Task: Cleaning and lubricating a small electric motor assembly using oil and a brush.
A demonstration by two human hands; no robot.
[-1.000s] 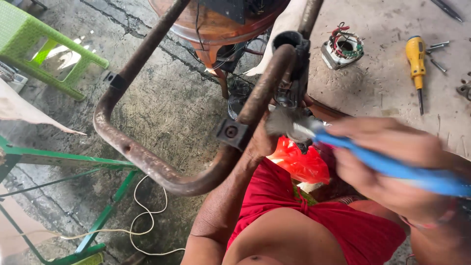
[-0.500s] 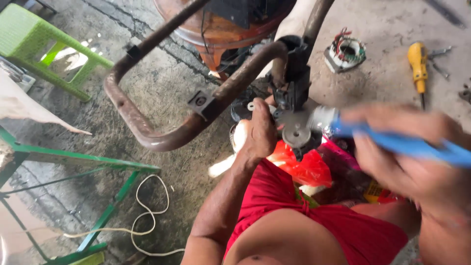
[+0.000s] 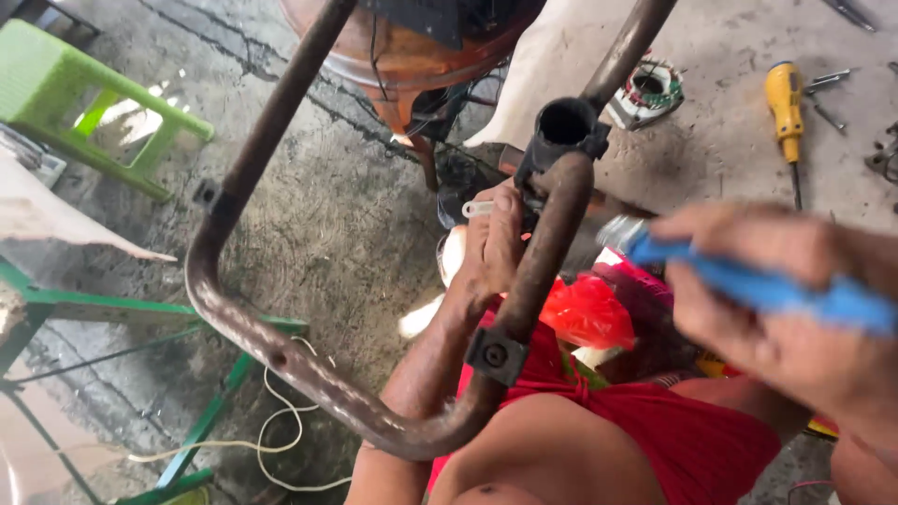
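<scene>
A rusty U-shaped metal tube frame (image 3: 309, 374) curves across the middle, with black brackets on it and a black round socket (image 3: 564, 123) at its upper right. My left hand (image 3: 491, 245) reaches under the right leg of the tube, just below the socket, fingers closed against the parts there; what it grips is hidden by the tube. My right hand (image 3: 776, 299) is close to the camera and blurred, wrapped around a blue-handled tool (image 3: 748, 285) whose metal tip points left toward the socket. A red plastic bag (image 3: 587, 313) lies on my lap by red shorts (image 3: 692, 430).
An orange-brown rounded machine body (image 3: 412, 56) stands at the top. A yellow screwdriver (image 3: 784, 98) and a wound motor coil (image 3: 650, 89) lie on the concrete at upper right. A green plastic stool (image 3: 84, 108), a green metal frame (image 3: 112, 313) and a white cord (image 3: 281, 440) are at left.
The tube frame's bend has swung down and toward me. My left hand stays at the socket end. My right hand with the blue tool has shifted slightly right and lower.
</scene>
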